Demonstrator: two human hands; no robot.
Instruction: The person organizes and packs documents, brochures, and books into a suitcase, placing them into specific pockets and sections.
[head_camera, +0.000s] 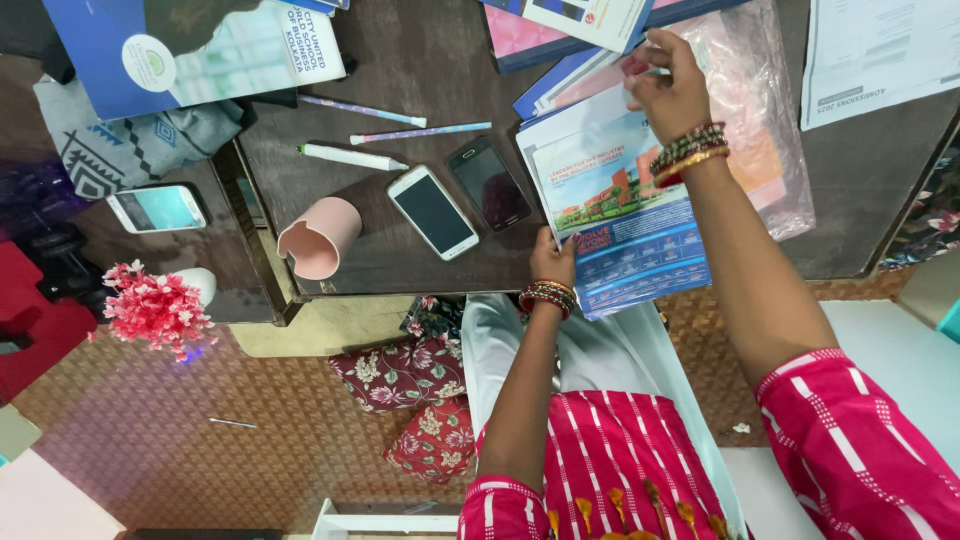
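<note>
A glossy brochure (620, 210) with a building photo and a blue lower part lies on a stack of papers at the near edge of the dark table (420, 60). My left hand (553, 262) grips the brochure's near left corner. My right hand (672, 82) pinches the far edge of the stack, where a clear plastic sleeve (760, 110) holding pink sheets lies under the papers. Both wrists wear red and gold bangles.
Two phones, one white-framed (433, 212) and one dark (489, 183), lie left of the brochure. A pink cup (320, 238) lies on its side, with pens (352, 157) behind it. A third phone (156, 208), pink flowers (155, 308), a blue folder (190, 45) and floral cushions (400, 375) lie around.
</note>
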